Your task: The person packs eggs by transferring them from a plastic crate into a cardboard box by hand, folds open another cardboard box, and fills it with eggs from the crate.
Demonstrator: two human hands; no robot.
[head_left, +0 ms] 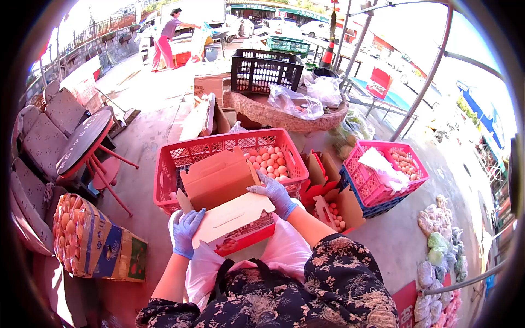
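An opened red and white carton box (pixel 240 232) rests at my lap, its brown cardboard flap (pixel 219 177) raised against the pink crate. My left hand (pixel 189 229), in a blue glove, is closed on the box's left edge. At the far right corner my right hand (pixel 276 194), also gloved, grips the box, its fingers over the cardboard edge. Directly ahead stands a pink plastic crate (pixel 229 141) with many eggs (pixel 268 161) in its right part. The inside of the box is hidden by its flaps.
On the right are an open box with eggs (pixel 334 216) and another pink crate (pixel 391 180) on a blue one. A bag of eggs (pixel 71 224) stands left, near a round table (pixel 85 141). A black crate (pixel 265 71) stands ahead; a person (pixel 167 41) is behind.
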